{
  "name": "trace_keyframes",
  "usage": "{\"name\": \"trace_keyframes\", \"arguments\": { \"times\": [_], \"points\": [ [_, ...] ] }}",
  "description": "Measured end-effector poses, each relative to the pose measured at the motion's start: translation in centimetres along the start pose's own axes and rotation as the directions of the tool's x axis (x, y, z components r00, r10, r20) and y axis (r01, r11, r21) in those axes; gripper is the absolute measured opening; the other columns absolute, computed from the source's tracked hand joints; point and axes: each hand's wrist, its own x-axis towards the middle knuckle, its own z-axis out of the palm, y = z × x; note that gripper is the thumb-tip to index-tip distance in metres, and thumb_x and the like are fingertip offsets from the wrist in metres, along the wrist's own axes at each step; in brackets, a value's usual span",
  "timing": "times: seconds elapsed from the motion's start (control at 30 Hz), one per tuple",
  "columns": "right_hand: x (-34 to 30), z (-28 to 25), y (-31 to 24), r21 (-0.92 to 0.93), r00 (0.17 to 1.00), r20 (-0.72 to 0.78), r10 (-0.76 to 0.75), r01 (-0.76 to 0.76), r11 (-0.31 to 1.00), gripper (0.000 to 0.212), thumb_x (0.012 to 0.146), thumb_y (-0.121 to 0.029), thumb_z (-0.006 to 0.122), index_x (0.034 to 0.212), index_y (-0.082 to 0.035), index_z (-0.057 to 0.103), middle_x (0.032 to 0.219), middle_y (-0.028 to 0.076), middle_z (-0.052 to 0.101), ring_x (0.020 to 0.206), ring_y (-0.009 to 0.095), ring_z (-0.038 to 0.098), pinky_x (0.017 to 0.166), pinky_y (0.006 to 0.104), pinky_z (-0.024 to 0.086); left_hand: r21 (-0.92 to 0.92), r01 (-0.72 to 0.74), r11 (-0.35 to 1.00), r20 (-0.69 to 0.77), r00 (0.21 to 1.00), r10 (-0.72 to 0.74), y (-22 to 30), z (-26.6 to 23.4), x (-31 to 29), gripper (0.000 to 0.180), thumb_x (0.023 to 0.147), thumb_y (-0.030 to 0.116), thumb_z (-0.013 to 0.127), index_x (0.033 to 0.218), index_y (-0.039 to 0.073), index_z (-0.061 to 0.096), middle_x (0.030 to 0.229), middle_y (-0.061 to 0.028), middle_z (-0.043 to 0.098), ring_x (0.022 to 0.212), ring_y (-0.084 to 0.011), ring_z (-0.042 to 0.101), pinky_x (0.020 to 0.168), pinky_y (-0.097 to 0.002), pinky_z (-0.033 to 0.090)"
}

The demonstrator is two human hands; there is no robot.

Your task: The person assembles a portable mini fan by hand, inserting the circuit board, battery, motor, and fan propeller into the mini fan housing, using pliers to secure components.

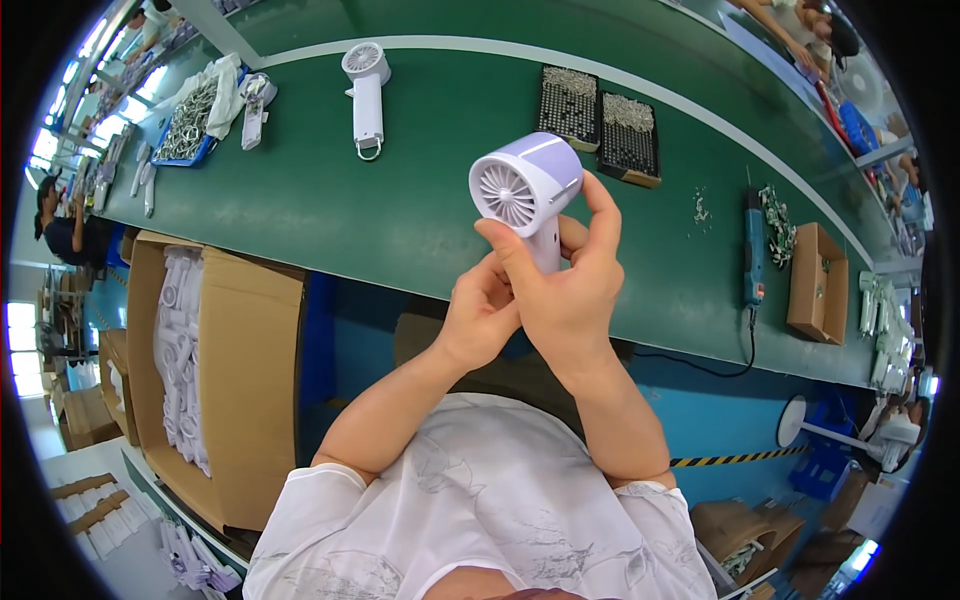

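Note:
A white and lavender handheld fan (540, 170) is held up over the near edge of the green workbench, its round grille turned toward the left and down. My right hand (575, 290) is closed around its neck, thumb at the front below the grille and fingers behind the head. Lower down, my left hand (478, 318) is closed at the handle, which the hands mostly hide. Another white handheld fan (368, 105) lies on the bench farther back, with a metal loop at its handle end.
At back right are two black trays (630, 165) of screws, a teal electric screwdriver (753, 250) and a cardboard box (818, 280). A blue bin (190, 125) of metal parts and a white fan part (256, 105) lie left. A carton (250, 370) of white parts stands below the bench.

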Motion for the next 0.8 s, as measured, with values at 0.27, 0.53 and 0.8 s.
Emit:
{"name": "trace_keyframes", "arguments": {
  "times": [0.27,0.53,0.8],
  "points": [
    [0.4,0.5,-0.7,0.008,0.998,-0.002,0.061,-0.061,0.998,0.084,0.079,-0.019,0.092,0.140,0.006,0.041,0.090,0.015,0.078,0.079,0.018,0.075,0.068,0.0280,0.057,-0.124,-0.064,0.990,-0.013,0.998,0.063,-0.4,0.3,-0.3,0.040,0.101,0.006,0.057,0.139,-0.003,0.049,0.124,-0.0083,0.064,0.109,-0.0176,0.066,0.088,-0.0306,0.054],
    [-0.6,0.0,-0.2,0.144,0.978,0.154,-0.139,0.117,0.983,0.091,0.082,-0.009,0.085,0.153,0.007,0.030,0.115,0.023,0.074,0.099,0.024,0.075,0.086,0.0354,0.057,-0.288,-0.004,0.958,-0.004,1.000,0.003,2.6,-0.2,0.2,0.048,0.103,0.020,0.053,0.144,-0.003,0.044,0.122,-0.0107,0.059,0.101,-0.0191,0.059,0.085,-0.0332,0.049],
    [-1.5,0.5,-0.1,0.220,0.978,0.151,-0.141,0.106,0.970,0.085,0.087,-0.007,0.078,0.155,0.007,0.029,0.131,0.026,0.068,0.112,0.028,0.071,0.095,0.0367,0.056,-0.285,-0.057,0.957,0.153,0.983,0.104,3.4,-1.3,0.5,0.052,0.103,0.032,0.056,0.137,-0.007,0.046,0.103,-0.0165,0.060,0.092,-0.0228,0.059,0.082,-0.0347,0.049]
  ]
}}
